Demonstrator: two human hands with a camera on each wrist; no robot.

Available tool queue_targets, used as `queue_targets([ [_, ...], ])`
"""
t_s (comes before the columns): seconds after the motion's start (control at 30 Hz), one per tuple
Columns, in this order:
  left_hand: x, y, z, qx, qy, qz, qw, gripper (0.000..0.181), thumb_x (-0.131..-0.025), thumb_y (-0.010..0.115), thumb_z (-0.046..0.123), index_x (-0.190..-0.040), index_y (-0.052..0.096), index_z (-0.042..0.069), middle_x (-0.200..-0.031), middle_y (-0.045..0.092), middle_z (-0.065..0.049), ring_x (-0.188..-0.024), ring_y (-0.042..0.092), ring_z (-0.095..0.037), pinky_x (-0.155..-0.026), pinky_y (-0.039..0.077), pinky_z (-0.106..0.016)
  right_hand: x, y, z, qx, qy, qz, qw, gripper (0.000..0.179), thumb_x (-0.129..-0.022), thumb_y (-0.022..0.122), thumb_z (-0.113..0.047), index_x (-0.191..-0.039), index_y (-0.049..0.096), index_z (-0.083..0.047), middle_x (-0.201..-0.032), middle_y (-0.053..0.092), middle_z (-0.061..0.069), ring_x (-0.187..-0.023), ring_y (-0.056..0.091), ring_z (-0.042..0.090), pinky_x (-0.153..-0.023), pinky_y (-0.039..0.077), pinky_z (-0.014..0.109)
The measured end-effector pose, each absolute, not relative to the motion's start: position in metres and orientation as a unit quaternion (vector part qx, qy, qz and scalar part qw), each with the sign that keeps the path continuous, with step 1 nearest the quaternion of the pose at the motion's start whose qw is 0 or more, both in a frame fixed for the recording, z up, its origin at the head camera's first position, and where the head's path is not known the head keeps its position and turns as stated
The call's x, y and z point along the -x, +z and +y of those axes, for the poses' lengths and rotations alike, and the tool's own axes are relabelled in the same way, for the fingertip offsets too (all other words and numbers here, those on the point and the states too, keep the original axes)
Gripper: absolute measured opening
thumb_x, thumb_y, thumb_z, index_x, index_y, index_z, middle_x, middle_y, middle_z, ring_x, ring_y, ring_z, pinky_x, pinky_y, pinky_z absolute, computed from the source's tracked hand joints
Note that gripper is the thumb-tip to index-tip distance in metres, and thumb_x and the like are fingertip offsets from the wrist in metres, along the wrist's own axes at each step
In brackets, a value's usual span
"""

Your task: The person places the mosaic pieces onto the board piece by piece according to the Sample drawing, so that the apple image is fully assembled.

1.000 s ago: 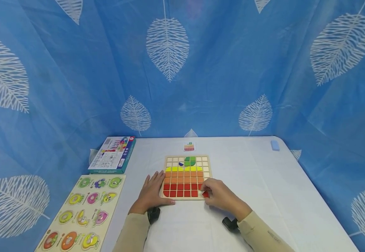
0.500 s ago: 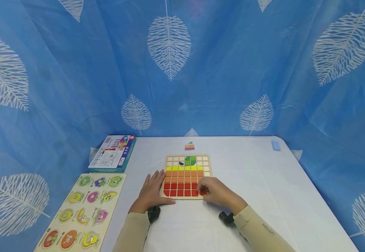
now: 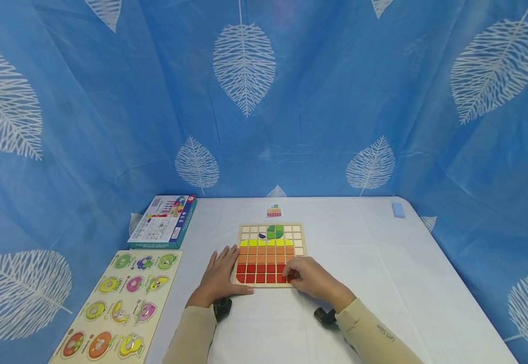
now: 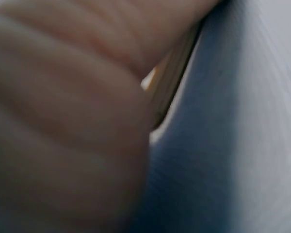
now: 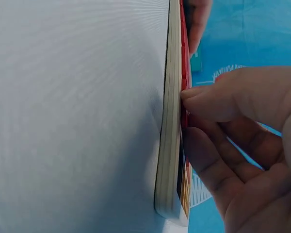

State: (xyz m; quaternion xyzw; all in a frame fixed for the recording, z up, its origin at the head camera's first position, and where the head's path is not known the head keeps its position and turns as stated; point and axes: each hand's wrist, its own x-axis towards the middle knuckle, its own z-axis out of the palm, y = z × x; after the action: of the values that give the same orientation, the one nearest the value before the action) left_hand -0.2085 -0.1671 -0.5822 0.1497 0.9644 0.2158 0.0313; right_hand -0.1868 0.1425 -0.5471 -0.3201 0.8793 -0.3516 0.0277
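Observation:
A wooden grid board (image 3: 304,242) lies on the table, filled with rows of red, orange and yellow tiles, plus green pieces and a small blue one near the top. My right hand (image 3: 311,277) is at its lower right corner, thumb and fingertips pinching a red tile (image 3: 290,278) at the corner slot. In the right wrist view the thumb (image 5: 203,102) and a fingertip meet that tile right at the board's edge; most of it is hidden. My left hand (image 3: 218,275) rests with spread, straight fingers against the board's left side, its thumb along the front edge.
A small picture card (image 3: 274,211) lies behind the board. To the left are a fruit puzzle board (image 3: 126,275) and a flat box (image 3: 163,222). A blue block (image 3: 398,210) sits at the back right. Blue curtains stand around the table.
My right hand has brought the red tile left and down into the board's lower right corner, where it now lies almost flat. The left hand has stayed in place.

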Motion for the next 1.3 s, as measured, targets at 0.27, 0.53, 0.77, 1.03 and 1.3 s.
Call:
queue_targets([
  [0.27, 0.2071, -0.5796, -0.1667, -0.152, 0.224, 0.962, 0.027, 0.134, -0.06, 0.086, 0.076, -0.164, 0.038, 0.008, -0.167, 0.035, -0.013, -0.157, 0.02, -0.035, -0.125, 0.005, -0.06, 0.1873, -0.5457, 0.1392, 0.314, -0.308, 0.898, 0.019, 0.022, -0.085, 0.079, 0.005, -0.096, 0.074, -0.014, -0.09, 0.064, -0.01, -0.08, 0.055, 0.008, -0.071, 0.054, 0.026],
  [0.53, 0.2066, -0.5806, -0.1662, -0.151, 0.222, 0.963, 0.03, 0.133, -0.06, 0.086, 0.076, -0.164, 0.037, 0.009, -0.168, 0.035, -0.012, -0.157, 0.02, -0.035, -0.125, 0.005, -0.059, 0.1909, -0.5447, 0.1392, 0.324, -0.297, 0.898, 0.023, 0.024, -0.081, 0.081, 0.002, -0.095, 0.07, -0.015, -0.088, 0.061, -0.009, -0.078, 0.055, 0.01, -0.069, 0.053, 0.026],
  [0.77, 0.2069, -0.5796, -0.1663, -0.15, 0.22, 0.963, 0.034, 0.134, -0.061, 0.086, 0.077, -0.165, 0.037, 0.009, -0.168, 0.035, -0.012, -0.157, 0.019, -0.034, -0.125, 0.005, -0.059, 0.1939, -0.5441, 0.1396, 0.338, -0.295, 0.893, 0.025, 0.025, -0.08, 0.081, 0.002, -0.095, 0.071, -0.015, -0.088, 0.062, -0.008, -0.077, 0.057, 0.01, -0.068, 0.053, 0.025],
  [1.03, 0.2068, -0.5823, -0.1658, -0.152, 0.223, 0.962, 0.037, 0.134, -0.061, 0.085, 0.079, -0.164, 0.037, 0.009, -0.168, 0.034, -0.011, -0.157, 0.02, -0.034, -0.125, 0.005, -0.058, 0.1936, -0.5432, 0.1402, 0.344, -0.288, 0.893, 0.034, 0.028, -0.08, 0.08, 0.003, -0.098, 0.068, -0.015, -0.091, 0.061, -0.006, -0.08, 0.056, 0.012, -0.07, 0.052, 0.025],
  [1.3, 0.2065, -0.5786, -0.1668, -0.15, 0.225, 0.962, 0.035, 0.133, -0.061, 0.086, 0.077, -0.165, 0.037, 0.009, -0.168, 0.034, -0.012, -0.157, 0.019, -0.034, -0.125, 0.004, -0.058, 0.1919, -0.5427, 0.1411, 0.34, -0.295, 0.892, 0.025, 0.024, -0.082, 0.082, 0.002, -0.098, 0.074, -0.014, -0.094, 0.059, -0.009, -0.079, 0.054, 0.009, -0.068, 0.051, 0.024],
])
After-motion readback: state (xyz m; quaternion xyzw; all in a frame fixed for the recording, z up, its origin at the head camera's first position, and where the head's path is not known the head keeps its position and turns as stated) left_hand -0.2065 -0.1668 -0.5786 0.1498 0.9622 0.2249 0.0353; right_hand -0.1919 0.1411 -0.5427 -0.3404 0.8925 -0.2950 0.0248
